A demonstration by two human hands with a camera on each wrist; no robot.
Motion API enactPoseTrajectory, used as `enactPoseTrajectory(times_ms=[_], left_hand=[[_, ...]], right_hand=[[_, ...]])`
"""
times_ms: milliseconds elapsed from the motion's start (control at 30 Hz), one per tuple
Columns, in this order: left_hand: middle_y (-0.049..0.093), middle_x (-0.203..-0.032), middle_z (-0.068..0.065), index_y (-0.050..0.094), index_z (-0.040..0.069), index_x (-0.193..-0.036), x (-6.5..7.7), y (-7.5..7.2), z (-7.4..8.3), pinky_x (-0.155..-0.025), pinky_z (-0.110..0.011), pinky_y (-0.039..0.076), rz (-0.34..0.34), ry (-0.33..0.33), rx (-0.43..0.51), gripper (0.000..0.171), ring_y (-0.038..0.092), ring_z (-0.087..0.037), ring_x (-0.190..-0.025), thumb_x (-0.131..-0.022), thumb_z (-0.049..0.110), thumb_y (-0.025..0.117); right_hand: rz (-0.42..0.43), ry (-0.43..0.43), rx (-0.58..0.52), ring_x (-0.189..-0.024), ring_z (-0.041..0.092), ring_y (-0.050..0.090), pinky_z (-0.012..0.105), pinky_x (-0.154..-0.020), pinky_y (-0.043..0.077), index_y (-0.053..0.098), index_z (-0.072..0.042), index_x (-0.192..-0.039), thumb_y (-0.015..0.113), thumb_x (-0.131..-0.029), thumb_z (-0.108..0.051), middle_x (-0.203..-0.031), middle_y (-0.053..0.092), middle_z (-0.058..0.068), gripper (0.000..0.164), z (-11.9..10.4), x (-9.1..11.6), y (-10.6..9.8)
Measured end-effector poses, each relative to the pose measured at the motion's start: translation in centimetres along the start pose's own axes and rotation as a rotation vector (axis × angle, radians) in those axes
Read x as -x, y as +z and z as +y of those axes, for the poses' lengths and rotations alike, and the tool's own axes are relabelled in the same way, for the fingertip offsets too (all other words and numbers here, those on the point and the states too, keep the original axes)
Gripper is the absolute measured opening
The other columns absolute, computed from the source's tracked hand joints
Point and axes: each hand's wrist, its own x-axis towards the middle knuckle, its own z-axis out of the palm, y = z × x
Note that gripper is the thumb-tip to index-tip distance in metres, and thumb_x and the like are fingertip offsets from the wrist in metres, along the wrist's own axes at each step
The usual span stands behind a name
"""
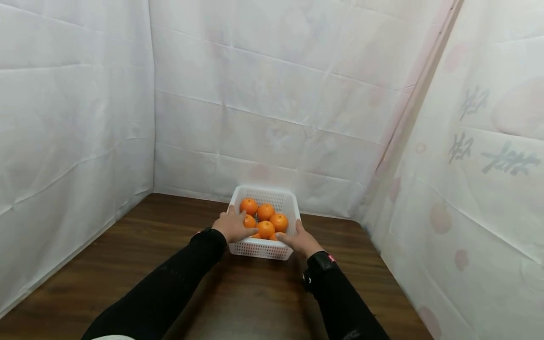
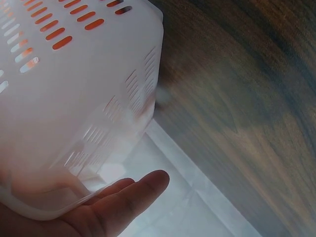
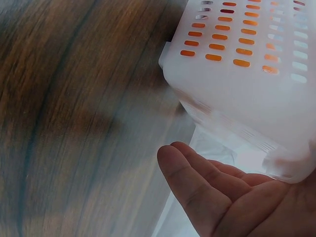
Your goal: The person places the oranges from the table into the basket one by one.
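Note:
A white plastic basket [image 1: 261,252] with slotted walls stands on the table toward the back, holding several oranges [image 1: 266,229]. My left hand [image 1: 233,226] is at its near left side, thumb reaching in over the fruit. In the left wrist view, straight fingers [image 2: 138,195] extend along the outside, past the basket wall [image 2: 84,79]. On the opposite side, my right hand [image 1: 303,241] straddles the rim, its thumb over the near right corner. Its fingers [image 3: 192,177] look straight in the right wrist view, outside the slotted wall [image 3: 232,84].
The dark wood-grain table [image 1: 250,302] extends around the basket. White sheets hang behind it [image 1: 255,118] and along both sides, the right sheet [image 1: 463,203] carrying printed characters and pink spots. Right behind the basket is the table's far edge.

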Motion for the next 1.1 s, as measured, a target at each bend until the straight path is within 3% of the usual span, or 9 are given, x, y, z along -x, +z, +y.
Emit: enactPoseTrajectory(times_ms=[167,500,767,967,1100], left_hand=[[0.015,-0.175,-0.030,0.037,0.017,-0.167,-0.2,-0.2,-0.1,-0.108,-0.067,0.048,0.004,0.007,-0.001,0.094,0.040,-0.054,-0.143,-0.096,0.075,0.055],[0.022,-0.171,-0.030,0.039,0.019,-0.166,-0.9,0.2,-0.3,-0.102,-0.062,0.051,0.004,-0.015,-0.007,0.093,0.046,-0.049,-0.131,-0.094,0.076,0.056],[0.014,-0.174,-0.032,0.038,0.019,-0.166,-1.2,-0.1,0.4,-0.109,-0.069,0.046,0.000,0.007,-0.009,0.091,0.039,-0.055,-0.142,-0.096,0.074,0.053],[0.012,-0.174,-0.032,0.036,0.019,-0.167,-1.4,-0.8,0.4,-0.111,-0.071,0.043,-0.065,-0.002,-0.021,0.089,0.036,-0.056,-0.145,-0.098,0.073,0.052],[0.031,-0.170,-0.027,0.036,0.021,-0.168,-2.5,-2.1,0.1,-0.114,-0.069,0.042,-0.117,0.007,-0.096,0.090,0.041,-0.053,-0.145,-0.098,0.078,0.046]], right_hand=[[0.004,-0.021,-0.004,-0.158,0.047,0.032,0.068,-0.124,0.031,0.003,-0.022,-0.173,0.069,-0.083,-0.082,-0.174,0.027,0.023,0.126,-0.1,0.0,-0.2],[-0.004,0.007,0.002,-0.155,0.047,0.037,0.067,-0.121,0.036,0.003,-0.024,-0.173,0.069,-0.086,-0.079,-0.173,0.030,0.024,0.122,-0.5,0.2,-0.3],[0.019,-0.005,0.033,-0.158,0.046,0.033,0.067,-0.126,0.029,0.004,-0.021,-0.173,0.067,-0.086,-0.081,-0.173,0.028,0.024,0.123,-0.2,-0.2,-1.1],[-0.009,0.000,0.176,-0.156,0.045,0.037,0.065,-0.125,0.032,0.006,-0.018,-0.173,0.061,-0.090,-0.081,-0.171,0.033,0.024,0.117,-0.9,-0.6,-1.7],[0.036,-0.071,0.332,-0.144,0.045,0.053,0.062,-0.115,0.044,0.018,-0.024,-0.172,0.053,-0.097,-0.078,-0.162,0.048,0.024,0.099,-3.0,-1.0,-3.4]])
